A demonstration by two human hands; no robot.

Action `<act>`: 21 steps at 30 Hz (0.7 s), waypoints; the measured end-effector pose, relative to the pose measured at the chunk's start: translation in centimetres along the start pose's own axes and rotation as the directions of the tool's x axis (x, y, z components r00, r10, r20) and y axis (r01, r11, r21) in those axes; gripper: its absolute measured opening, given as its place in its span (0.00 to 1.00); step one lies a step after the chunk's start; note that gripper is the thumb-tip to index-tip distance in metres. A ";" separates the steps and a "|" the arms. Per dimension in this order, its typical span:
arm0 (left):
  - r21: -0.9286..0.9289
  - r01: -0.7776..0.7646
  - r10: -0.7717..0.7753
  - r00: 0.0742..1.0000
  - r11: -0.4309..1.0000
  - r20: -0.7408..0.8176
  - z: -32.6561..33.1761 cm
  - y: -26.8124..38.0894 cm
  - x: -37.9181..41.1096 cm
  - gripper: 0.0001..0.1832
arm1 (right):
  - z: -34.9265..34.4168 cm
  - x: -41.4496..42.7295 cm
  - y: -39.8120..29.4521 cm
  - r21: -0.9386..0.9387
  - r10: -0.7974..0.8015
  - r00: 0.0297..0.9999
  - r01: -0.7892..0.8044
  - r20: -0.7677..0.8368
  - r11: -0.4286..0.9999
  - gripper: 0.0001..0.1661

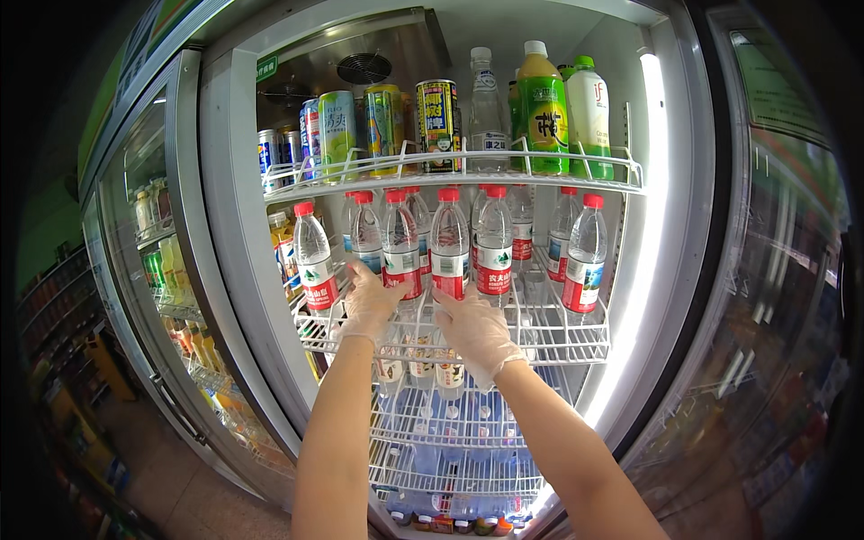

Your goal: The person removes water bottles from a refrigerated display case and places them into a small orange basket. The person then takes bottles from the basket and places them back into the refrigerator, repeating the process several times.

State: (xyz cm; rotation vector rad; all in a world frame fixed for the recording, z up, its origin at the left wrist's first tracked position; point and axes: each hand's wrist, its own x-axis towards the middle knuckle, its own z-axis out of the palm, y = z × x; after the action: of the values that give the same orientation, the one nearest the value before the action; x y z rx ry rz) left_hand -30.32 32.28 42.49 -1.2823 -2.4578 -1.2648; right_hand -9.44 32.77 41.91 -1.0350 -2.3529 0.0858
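Both my hands wear thin clear gloves and reach to a white wire shelf (574, 354) in an upright drinks cooler. My left hand (370, 300) is at the lower part of a red-capped water bottle (401, 260), its thumb against the red label. My right hand (476, 331) reaches the base of another water bottle (449, 253), beside a third bottle (495, 260). Whether either hand grips is unclear, since the fingers are partly hidden. One more bottle (314, 270) stands at the left end of the row, and another (585, 270) at the right.
A wire shelf (459, 178) above holds cans and bottles, including a green-labelled bottle (543, 115). Lower wire shelves (445, 442) hold more bottles. A light strip (648, 223) runs down the right inner wall. The cooler's glass door (749, 270) stands at the right, another glass door (155, 202) at the left.
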 end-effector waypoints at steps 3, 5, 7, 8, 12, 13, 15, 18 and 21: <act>-0.021 -0.044 0.043 0.998 0.999 -0.053 0.1 -0.4 -0.8 0.68 | -0.1 0.0 0.1 0.026 0.016 1.000 -0.016 0.016 1.000 0.31; -0.014 -0.100 0.097 0.984 0.995 -0.147 0.0 -0.7 -2.1 0.64 | 0.9 0.0 0.4 -0.002 -0.034 0.994 0.034 -0.102 0.999 0.29; -0.219 -0.307 0.249 0.934 0.926 -0.256 -1.5 -1.2 -6.6 0.50 | 1.0 -0.6 -0.2 -0.007 -0.107 0.975 0.108 -0.197 0.994 0.28; -0.281 -0.393 0.312 0.904 0.876 -0.292 -1.9 -1.2 -9.2 0.46 | 1.3 -0.9 0.1 0.051 -0.246 0.880 0.291 -0.406 0.955 0.27; -0.407 -0.580 0.535 0.813 0.705 -0.231 0.9 -5.7 -22.0 0.33 | 1.6 -9.7 2.2 0.122 -0.277 0.591 0.545 -0.757 0.829 0.26; -0.457 -0.519 0.520 0.843 0.722 -0.137 1.8 -8.1 -25.7 0.31 | 2.6 -13.1 3.0 0.165 -0.243 0.613 0.532 -0.752 0.831 0.26; -0.605 -0.175 0.343 0.924 0.777 0.172 4.1 -11.7 -33.2 0.28 | 7.5 -20.4 6.4 0.362 -0.085 0.776 0.385 -0.624 0.849 0.25; -0.469 0.249 0.017 0.870 0.847 0.492 7.4 -17.9 -44.5 0.24 | 17.2 -33.0 11.1 0.584 0.420 0.907 -0.322 -0.036 0.745 0.20; -0.375 0.411 -0.117 0.788 0.831 0.605 10.2 -22.2 -52.8 0.22 | 20.3 -43.7 13.0 0.291 0.582 0.706 -0.702 0.404 0.650 0.25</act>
State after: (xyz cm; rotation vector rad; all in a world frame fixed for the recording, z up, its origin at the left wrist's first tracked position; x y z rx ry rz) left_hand -9.53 -0.96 -0.56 -1.6568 -2.9229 -1.9291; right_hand 12.38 14.71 0.88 -1.6614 -1.9033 1.0418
